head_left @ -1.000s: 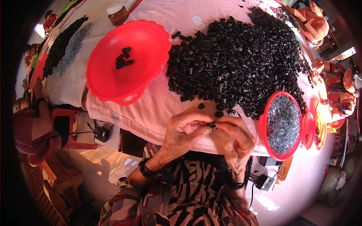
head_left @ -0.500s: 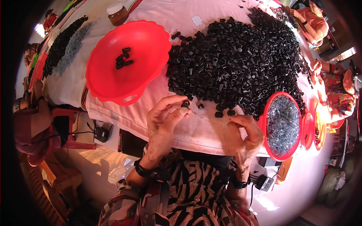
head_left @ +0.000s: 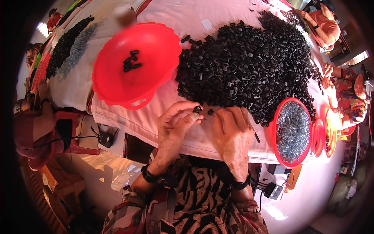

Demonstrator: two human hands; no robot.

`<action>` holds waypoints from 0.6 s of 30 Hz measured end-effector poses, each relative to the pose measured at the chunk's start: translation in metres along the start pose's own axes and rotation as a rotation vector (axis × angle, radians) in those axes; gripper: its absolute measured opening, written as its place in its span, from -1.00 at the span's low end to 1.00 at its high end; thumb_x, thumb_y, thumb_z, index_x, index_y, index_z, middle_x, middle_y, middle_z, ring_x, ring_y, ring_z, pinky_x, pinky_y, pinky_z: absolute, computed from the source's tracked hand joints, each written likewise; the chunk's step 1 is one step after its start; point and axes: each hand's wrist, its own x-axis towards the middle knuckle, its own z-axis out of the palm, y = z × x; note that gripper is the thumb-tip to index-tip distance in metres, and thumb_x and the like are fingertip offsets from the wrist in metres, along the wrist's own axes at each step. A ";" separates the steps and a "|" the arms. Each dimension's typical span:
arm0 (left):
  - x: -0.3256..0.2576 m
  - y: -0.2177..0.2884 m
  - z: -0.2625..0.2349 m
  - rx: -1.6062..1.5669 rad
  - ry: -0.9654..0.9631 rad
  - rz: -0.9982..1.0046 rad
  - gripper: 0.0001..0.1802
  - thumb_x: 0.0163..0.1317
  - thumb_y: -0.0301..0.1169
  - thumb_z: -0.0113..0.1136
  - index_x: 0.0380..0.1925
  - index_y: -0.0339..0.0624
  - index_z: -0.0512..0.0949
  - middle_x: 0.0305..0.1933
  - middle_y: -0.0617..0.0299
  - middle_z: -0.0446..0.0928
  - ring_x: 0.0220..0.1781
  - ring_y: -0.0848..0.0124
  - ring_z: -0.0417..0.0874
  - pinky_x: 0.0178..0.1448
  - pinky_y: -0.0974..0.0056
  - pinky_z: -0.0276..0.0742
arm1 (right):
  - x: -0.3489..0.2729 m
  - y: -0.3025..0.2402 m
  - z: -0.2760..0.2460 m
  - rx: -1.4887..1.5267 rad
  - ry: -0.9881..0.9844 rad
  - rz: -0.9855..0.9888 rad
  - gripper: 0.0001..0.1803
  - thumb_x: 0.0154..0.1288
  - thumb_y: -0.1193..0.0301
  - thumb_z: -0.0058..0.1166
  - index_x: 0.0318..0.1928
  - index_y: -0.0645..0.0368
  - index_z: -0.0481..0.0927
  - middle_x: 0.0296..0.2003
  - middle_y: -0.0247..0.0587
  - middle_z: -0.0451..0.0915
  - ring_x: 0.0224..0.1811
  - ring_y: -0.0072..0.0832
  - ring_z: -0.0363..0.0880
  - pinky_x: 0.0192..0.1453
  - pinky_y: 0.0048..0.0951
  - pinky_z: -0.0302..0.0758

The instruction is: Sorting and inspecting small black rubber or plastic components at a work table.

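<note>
My left hand point(head_left: 175, 124) pinches a small black plastic cap point(head_left: 198, 109) between thumb and fingertips, its round hollow end showing. Close by on its right, my right hand point(head_left: 234, 134) is low over the pink cloth, back up and fingers curled down; whatever they hold is hidden beneath them. A loose black piece point(head_left: 210, 112) lies between the hands. Beyond them spreads a large heap of black plastic caps point(head_left: 241, 66). A red scalloped bowl point(head_left: 113, 84) at the left has several black pieces point(head_left: 131, 61) inside.
At the right, a red-rimmed basin point(head_left: 275, 132) holds clear, bluish small parts point(head_left: 291, 130), with more red dishes point(head_left: 318, 136) beside it. A thin black stick point(head_left: 257, 137) lies near the table edge. A brown jar point(head_left: 125, 17) stands behind the bowl. Other people sit around the table.
My right hand has moved left toward my left hand, over the spot where two black pieces lay, and its fingers have curled. My left hand still pinches its cap. The view has shifted slightly.
</note>
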 end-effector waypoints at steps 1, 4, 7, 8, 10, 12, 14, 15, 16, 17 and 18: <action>0.000 0.000 0.000 -0.001 -0.005 0.004 -0.74 0.33 -0.61 0.17 0.01 -0.30 0.59 -0.04 0.12 0.64 -0.10 0.40 0.66 0.05 0.32 0.58 | 0.001 -0.001 0.003 -0.026 -0.009 -0.009 -0.89 0.11 0.54 0.27 -0.32 0.20 0.62 -0.33 -0.26 0.52 -0.28 -0.27 0.55 -0.29 -0.26 0.56; 0.000 -0.001 -0.002 0.017 -0.016 0.012 -0.74 0.32 -0.61 0.17 0.01 -0.30 0.60 -0.02 0.11 0.63 -0.09 0.39 0.67 0.05 0.31 0.59 | 0.000 -0.004 0.011 -0.041 -0.049 -0.004 -0.86 0.06 0.57 0.25 -0.32 0.20 0.61 -0.33 -0.26 0.51 -0.26 -0.26 0.55 -0.26 -0.25 0.57; 0.000 -0.001 -0.002 0.007 -0.026 0.013 -0.74 0.32 -0.61 0.17 0.01 -0.30 0.60 0.00 0.11 0.62 -0.08 0.39 0.67 0.05 0.31 0.60 | -0.001 -0.005 0.012 -0.005 -0.037 -0.038 -0.83 -0.01 0.60 0.23 -0.33 0.21 0.60 -0.29 -0.26 0.54 -0.25 -0.25 0.55 -0.22 -0.27 0.58; 0.000 -0.001 -0.003 0.007 -0.026 0.015 -0.74 0.32 -0.61 0.17 0.01 -0.30 0.60 0.00 0.11 0.62 -0.08 0.39 0.67 0.05 0.31 0.60 | -0.001 -0.004 0.012 -0.006 -0.036 -0.039 -0.83 -0.01 0.60 0.23 -0.33 0.21 0.60 -0.29 -0.26 0.54 -0.25 -0.25 0.55 -0.22 -0.27 0.58; 0.000 -0.002 -0.002 -0.010 -0.022 0.008 -0.73 0.31 -0.61 0.18 0.01 -0.29 0.60 0.00 0.11 0.62 -0.08 0.39 0.67 0.05 0.31 0.60 | -0.001 -0.001 0.015 0.012 -0.011 -0.159 -0.82 -0.06 0.61 0.22 -0.35 0.24 0.58 -0.23 -0.20 0.58 -0.23 -0.25 0.56 -0.22 -0.28 0.58; 0.000 -0.001 -0.001 -0.002 -0.018 0.006 -0.74 0.31 -0.61 0.18 0.00 -0.30 0.60 0.00 0.11 0.62 -0.08 0.39 0.67 0.05 0.31 0.60 | -0.004 0.000 0.015 0.000 -0.022 -0.193 -0.80 -0.06 0.61 0.22 -0.33 0.26 0.58 -0.20 -0.16 0.59 -0.21 -0.25 0.57 -0.20 -0.29 0.58; 0.000 0.000 -0.002 0.008 -0.014 0.005 -0.74 0.31 -0.61 0.18 0.00 -0.30 0.60 0.00 0.11 0.62 -0.08 0.39 0.67 0.04 0.31 0.60 | -0.007 -0.002 0.011 -0.011 -0.032 -0.227 -0.79 -0.06 0.61 0.21 -0.32 0.28 0.58 -0.17 -0.12 0.60 -0.19 -0.25 0.59 -0.19 -0.30 0.59; 0.000 -0.001 -0.004 0.004 -0.030 -0.006 -0.73 0.31 -0.64 0.17 0.01 -0.32 0.59 -0.02 0.15 0.60 -0.06 0.40 0.68 0.06 0.32 0.61 | -0.009 -0.004 0.007 -0.027 -0.006 -0.239 -0.78 -0.06 0.60 0.22 -0.30 0.29 0.58 -0.17 -0.09 0.61 -0.17 -0.24 0.60 -0.19 -0.29 0.60; 0.000 -0.001 -0.006 0.000 -0.046 -0.017 -0.73 0.32 -0.67 0.17 0.02 -0.35 0.58 -0.05 0.19 0.59 -0.04 0.42 0.68 0.08 0.34 0.63 | -0.012 -0.006 0.003 -0.043 0.019 -0.251 -0.76 -0.06 0.60 0.23 -0.28 0.30 0.59 -0.17 -0.07 0.61 -0.15 -0.24 0.61 -0.19 -0.28 0.61; 0.000 -0.001 -0.006 0.001 -0.047 -0.015 -0.73 0.32 -0.67 0.17 0.02 -0.35 0.58 -0.05 0.19 0.59 -0.04 0.42 0.68 0.08 0.34 0.63 | -0.017 -0.006 -0.001 -0.010 0.026 -0.211 -0.75 0.00 0.62 0.23 -0.23 0.29 0.60 -0.16 -0.06 0.62 -0.19 -0.22 0.63 -0.20 -0.27 0.63; 0.000 0.000 -0.006 -0.004 -0.055 -0.031 -0.73 0.32 -0.67 0.17 0.02 -0.35 0.58 -0.03 0.17 0.60 -0.04 0.42 0.69 0.08 0.33 0.64 | -0.022 -0.005 -0.006 -0.010 0.027 -0.211 -0.75 0.00 0.62 0.23 -0.23 0.29 0.60 -0.16 -0.06 0.62 -0.19 -0.22 0.63 -0.20 -0.27 0.63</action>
